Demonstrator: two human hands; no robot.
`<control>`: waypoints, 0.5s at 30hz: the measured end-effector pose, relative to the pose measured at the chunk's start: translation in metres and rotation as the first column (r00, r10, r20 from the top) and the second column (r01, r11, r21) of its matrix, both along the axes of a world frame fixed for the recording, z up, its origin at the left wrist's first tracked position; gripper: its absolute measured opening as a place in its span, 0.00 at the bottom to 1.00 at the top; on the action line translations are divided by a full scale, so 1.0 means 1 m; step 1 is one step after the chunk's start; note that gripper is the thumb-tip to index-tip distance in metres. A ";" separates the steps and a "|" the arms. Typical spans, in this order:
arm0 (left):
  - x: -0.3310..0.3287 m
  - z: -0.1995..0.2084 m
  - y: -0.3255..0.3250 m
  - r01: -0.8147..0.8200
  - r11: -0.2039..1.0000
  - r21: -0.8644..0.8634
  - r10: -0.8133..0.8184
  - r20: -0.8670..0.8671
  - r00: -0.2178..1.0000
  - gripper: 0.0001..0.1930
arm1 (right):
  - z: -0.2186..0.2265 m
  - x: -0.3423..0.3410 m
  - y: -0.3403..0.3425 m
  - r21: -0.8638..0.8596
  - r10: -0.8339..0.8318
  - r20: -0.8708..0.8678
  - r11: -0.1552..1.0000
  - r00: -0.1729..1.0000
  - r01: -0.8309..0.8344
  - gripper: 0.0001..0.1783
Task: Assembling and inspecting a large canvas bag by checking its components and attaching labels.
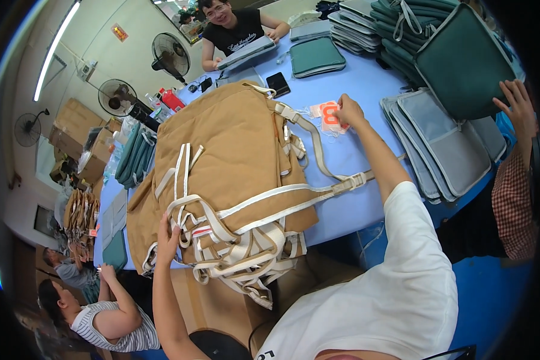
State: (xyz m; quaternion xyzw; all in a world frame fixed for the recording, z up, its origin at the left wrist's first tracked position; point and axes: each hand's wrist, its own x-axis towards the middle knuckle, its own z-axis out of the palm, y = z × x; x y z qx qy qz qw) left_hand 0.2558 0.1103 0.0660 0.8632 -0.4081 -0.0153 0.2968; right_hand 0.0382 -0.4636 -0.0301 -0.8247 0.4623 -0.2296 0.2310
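Note:
A large stack of tan bag pieces with white-edged straps lies on the table in front of me. My left hand rests against its near left side, thumb and forefinger apart, beside a tangle of cream straps. To the right of the stack, my right hand pinches a small pile of orange-and-white tags; the fingertips partly cover them. A strap with a beige buckle stretches from the stack toward my right forearm.
Across the blue table, a person holds a grey flat case. On the right, a co-worker's hand touches a green case above grey cases. A phone and red bottle lie beyond the stack.

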 end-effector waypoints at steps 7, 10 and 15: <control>-0.012 0.046 -0.003 -0.236 0.940 -0.244 0.177 -0.242 0.954 0.22 | 0.038 -0.012 -0.016 0.301 0.139 0.458 0.905 0.878 -0.300 0.17; -0.027 0.070 -0.019 -0.166 0.909 -0.382 0.131 -0.116 0.985 0.20 | 0.079 -0.022 -0.001 0.181 0.266 0.571 0.882 0.776 -0.436 0.15; -0.072 0.101 -0.085 0.047 0.877 -0.477 -0.087 -0.062 0.994 0.17 | 0.147 -0.037 0.030 0.035 0.374 0.653 0.854 0.658 -0.519 0.13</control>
